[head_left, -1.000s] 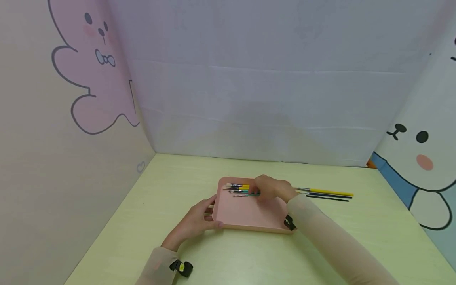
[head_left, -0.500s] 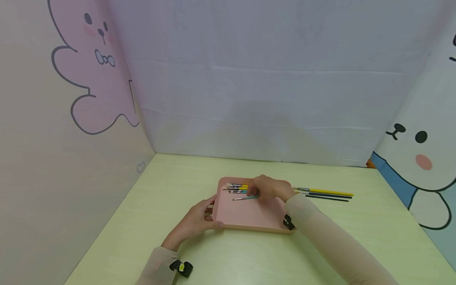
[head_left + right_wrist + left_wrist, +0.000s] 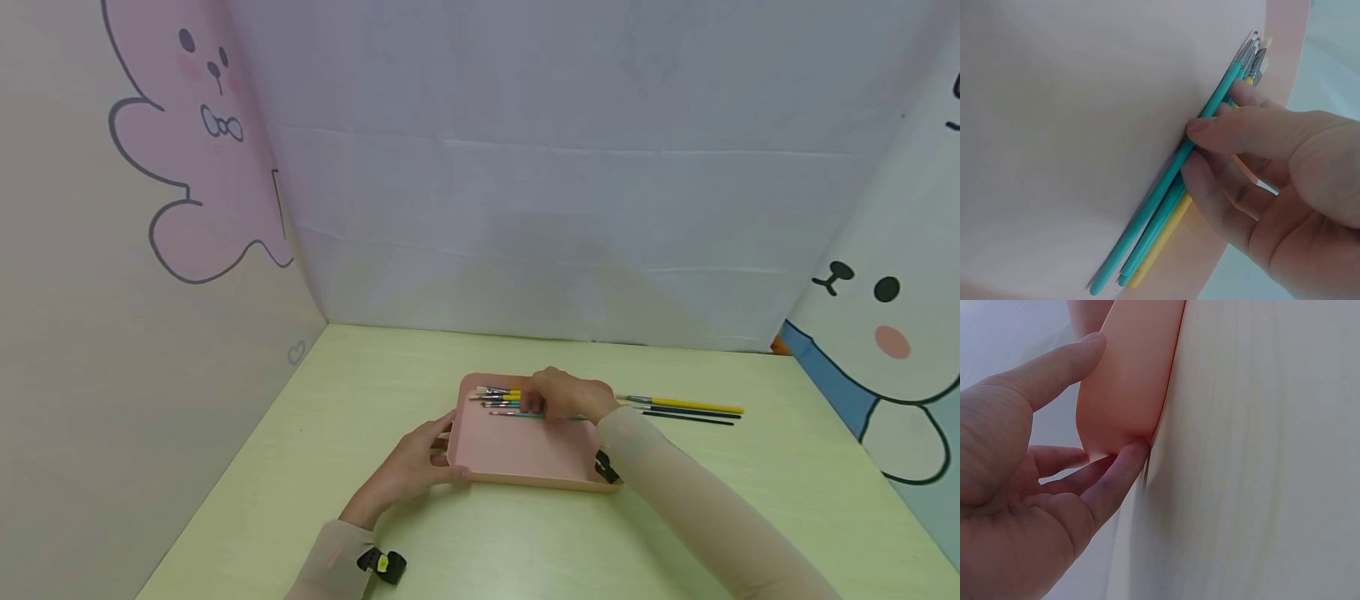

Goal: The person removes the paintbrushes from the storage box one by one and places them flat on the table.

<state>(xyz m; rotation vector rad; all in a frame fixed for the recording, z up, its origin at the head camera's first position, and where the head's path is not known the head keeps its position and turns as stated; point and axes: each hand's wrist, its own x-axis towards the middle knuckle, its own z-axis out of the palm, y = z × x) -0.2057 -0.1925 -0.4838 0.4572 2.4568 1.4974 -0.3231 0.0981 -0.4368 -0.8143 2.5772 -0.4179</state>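
A shallow pink tray (image 3: 517, 450) lies on the table. My left hand (image 3: 411, 460) grips its near left corner, thumb on the front wall and fingers against the side; the left wrist view shows these fingertips at the lower edge. Inside the tray, my right hand (image 3: 561, 394) pinches a teal paintbrush (image 3: 1147, 215), thumb on its handle. Close beside it lie another teal paintbrush (image 3: 1154, 231) and a yellow paintbrush (image 3: 1166, 234), partly hidden by the fingers. Bristle ends (image 3: 491, 390) of several brushes point left, near the tray's far left corner.
Right of the tray, a yellow paintbrush (image 3: 693, 405) and two dark-handled ones (image 3: 686, 419) lie on the pale yellow table (image 3: 375, 367). A white cloth backdrop (image 3: 555, 250) stands behind, with cartoon-printed panels on both sides.
The nearest teal paintbrush first swung out slightly from the others, toward the tray's front, then came back nearly parallel to them. My right hand shifted only slightly; the left stayed put.
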